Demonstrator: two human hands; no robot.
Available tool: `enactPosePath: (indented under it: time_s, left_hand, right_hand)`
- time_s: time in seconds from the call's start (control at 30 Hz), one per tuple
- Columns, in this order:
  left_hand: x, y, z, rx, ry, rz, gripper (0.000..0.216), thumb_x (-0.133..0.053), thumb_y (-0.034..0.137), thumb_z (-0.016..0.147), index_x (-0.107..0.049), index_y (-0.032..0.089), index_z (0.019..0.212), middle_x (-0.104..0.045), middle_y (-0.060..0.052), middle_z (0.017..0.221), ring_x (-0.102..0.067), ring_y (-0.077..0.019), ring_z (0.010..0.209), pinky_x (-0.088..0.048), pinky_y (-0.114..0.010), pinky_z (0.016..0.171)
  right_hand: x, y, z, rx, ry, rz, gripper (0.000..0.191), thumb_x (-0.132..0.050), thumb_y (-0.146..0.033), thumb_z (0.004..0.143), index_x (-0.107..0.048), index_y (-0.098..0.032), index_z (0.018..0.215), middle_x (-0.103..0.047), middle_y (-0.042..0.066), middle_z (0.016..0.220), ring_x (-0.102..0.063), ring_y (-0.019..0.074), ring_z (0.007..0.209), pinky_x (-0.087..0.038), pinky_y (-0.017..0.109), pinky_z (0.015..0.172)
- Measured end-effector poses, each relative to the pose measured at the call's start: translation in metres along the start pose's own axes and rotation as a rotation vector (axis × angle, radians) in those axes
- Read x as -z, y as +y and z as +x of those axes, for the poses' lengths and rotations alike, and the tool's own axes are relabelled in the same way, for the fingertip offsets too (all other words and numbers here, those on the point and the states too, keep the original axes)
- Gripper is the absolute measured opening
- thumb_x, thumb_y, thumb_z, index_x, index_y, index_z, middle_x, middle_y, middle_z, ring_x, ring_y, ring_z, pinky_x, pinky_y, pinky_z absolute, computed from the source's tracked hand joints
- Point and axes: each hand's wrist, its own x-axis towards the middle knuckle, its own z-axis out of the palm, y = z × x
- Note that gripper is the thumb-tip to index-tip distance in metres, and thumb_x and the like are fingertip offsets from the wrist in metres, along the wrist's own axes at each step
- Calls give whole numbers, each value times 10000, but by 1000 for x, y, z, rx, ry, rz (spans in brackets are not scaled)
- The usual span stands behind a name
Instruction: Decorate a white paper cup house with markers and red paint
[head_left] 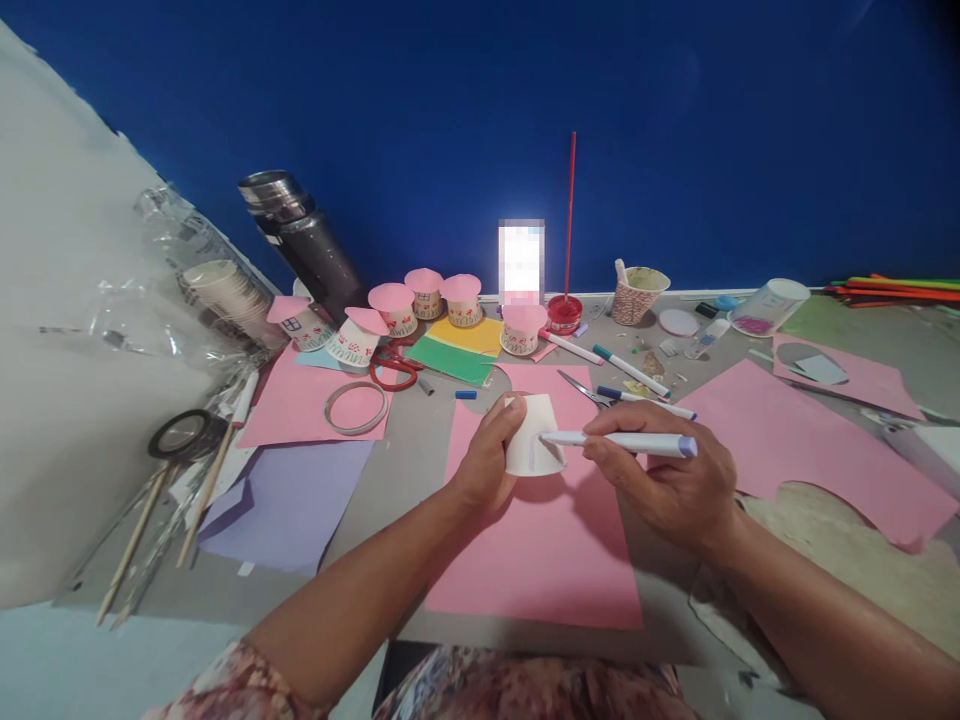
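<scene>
Left hand (486,458)'s wrapped on the paper cup (534,420), right hand (679,485)'s pinching the felt-tip marker (660,444), so a cup wobble could easily smudge things.

White cup (531,422), pale lavender marker (641,442)

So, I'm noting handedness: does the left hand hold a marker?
No, the left hand holds a white cup; the right hand holds the marker.
</scene>
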Motion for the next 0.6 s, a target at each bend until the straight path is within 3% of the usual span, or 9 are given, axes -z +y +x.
enactPosePath:
  time_s: [0.2, 0.6]
  left_hand:
    - [0, -1, 1, 52, 11, -3, 454, -830, 591, 814, -644, 191, 919, -614, -19, 833, -585, -180, 757, -486, -301, 713]
    - [-4, 4, -4, 16, -22, 74, 542, -866, 650, 745, -634, 188, 909, -568, 9, 790, -529, -158, 724, -454, -277, 668]
  right_hand:
    - [1, 2, -1, -26, -19, -17, 162, -652, -174, 949, -719, -262, 830, -769, -10, 689, -711, 161, 563, -547, 255, 545]
    - [-4, 2, -4, 10, 2, 27, 126, -684, -171, 934, -723, -241, 837, -786, 1, 714, -712, 152, 572, -552, 245, 558]
